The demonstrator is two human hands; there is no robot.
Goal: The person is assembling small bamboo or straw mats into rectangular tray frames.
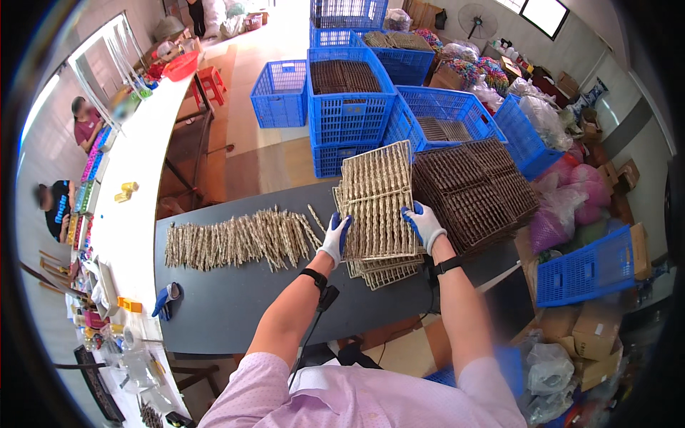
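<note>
In the head view, my left grip (335, 237) grasps the left edge of a pale ribbed tray (377, 203) and my right grip (427, 225) grasps its right edge; it lies on or just above a stack of similar trays (385, 277) on the grey bench (278, 321), I cannot tell which. Dark brown trays (474, 189) are piled just to the right, and a row of twisted sticks (232, 240) lies to the left, a blue-and-white glove (166, 300) near them
</note>
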